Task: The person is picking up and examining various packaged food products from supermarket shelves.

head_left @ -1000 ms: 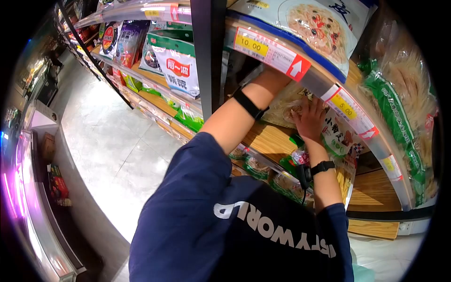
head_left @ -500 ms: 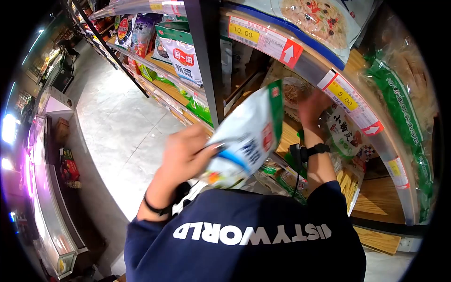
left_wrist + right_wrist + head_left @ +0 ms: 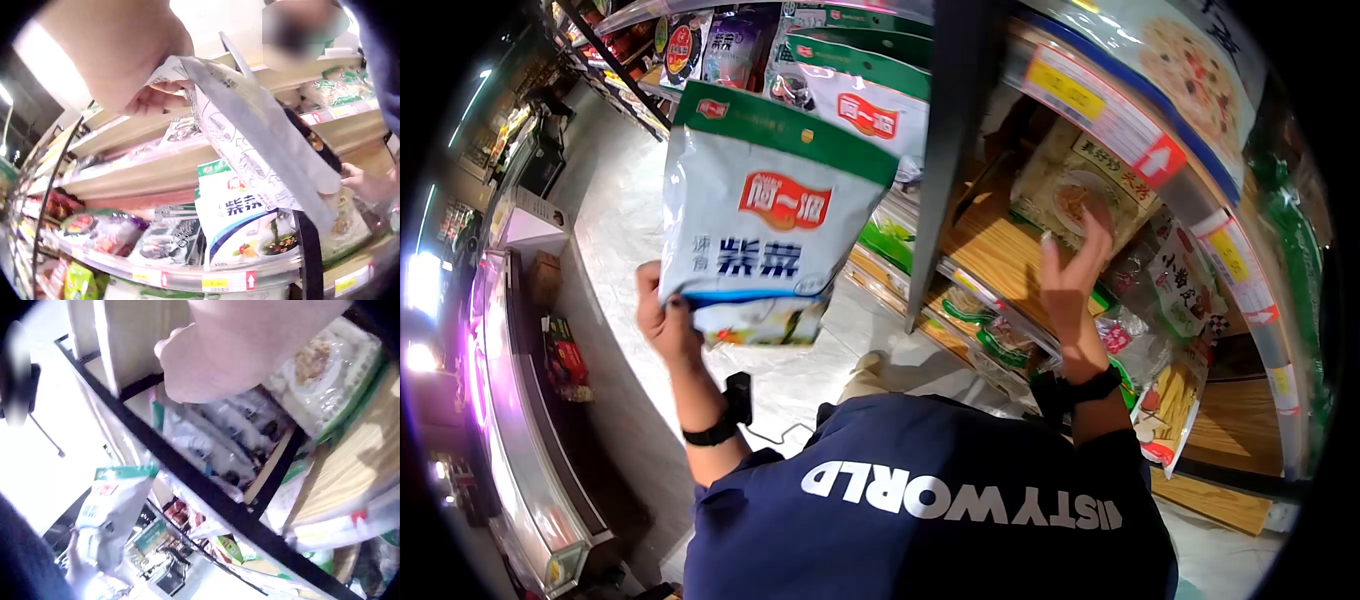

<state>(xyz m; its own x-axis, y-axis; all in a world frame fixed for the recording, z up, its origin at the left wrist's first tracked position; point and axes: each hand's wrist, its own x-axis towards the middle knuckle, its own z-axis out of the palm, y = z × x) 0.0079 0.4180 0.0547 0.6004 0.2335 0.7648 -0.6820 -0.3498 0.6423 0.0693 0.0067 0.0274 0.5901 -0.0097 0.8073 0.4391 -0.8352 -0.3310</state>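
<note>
My left hand (image 3: 668, 315) grips a white-and-green bag of dried seaweed (image 3: 775, 215) by its lower left corner, thumb on the front. The bag is held up in front of the shelves, green top edge uppermost and printed front toward the head camera. From the left wrist view, the back of the same bag (image 3: 250, 140) shows. My right hand (image 3: 1078, 270) is raised with fingers extended and nothing in it, beside a clear bag of noodles (image 3: 1080, 185) on the wooden shelf. In the right wrist view this hand (image 3: 237, 356) partly covers the noodle bag.
A dark upright post (image 3: 953, 150) divides the two shelf bays. More seaweed bags (image 3: 865, 100) stand in the left bay. A curved price rail (image 3: 1105, 115) overhangs the right bay. A glass-fronted display case (image 3: 510, 400) stands across the tiled aisle.
My left hand has come out of the right bay, and the seaweed bag it holds has swung left and turned its front to the head camera. My right hand has drawn back from the noodle bag.
</note>
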